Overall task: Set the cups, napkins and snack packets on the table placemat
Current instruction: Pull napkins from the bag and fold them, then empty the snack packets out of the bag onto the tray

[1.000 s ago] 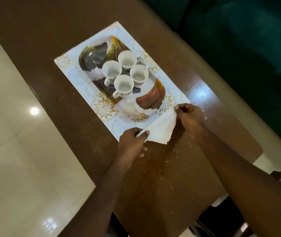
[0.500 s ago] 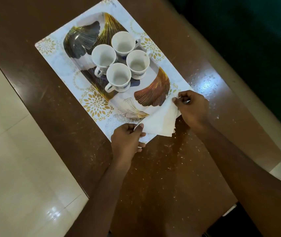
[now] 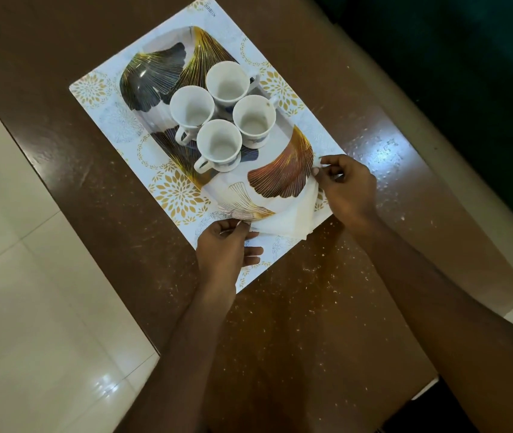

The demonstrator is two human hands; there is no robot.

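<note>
Several white cups (image 3: pixel 219 143) stand close together on an oval tray (image 3: pixel 280 176) printed with gold and dark leaves. The tray lies on a white placemat (image 3: pixel 92 89) with gold flowers. A white folded napkin (image 3: pixel 289 218) lies at the tray's near right rim, over the placemat's near corner. My left hand (image 3: pixel 225 248) pinches the napkin's left corner. My right hand (image 3: pixel 347 189) pinches its far right corner, beside the tray's rim.
The placemat sits on a brown speckled table (image 3: pixel 311 323). A pale tiled floor (image 3: pixel 30 292) runs along the left. A dark green sofa (image 3: pixel 467 73) stands past the table's right edge.
Both hands have carried the napkin further onto the placemat, up against the tray's near rim. The camera has come closer to the table.
</note>
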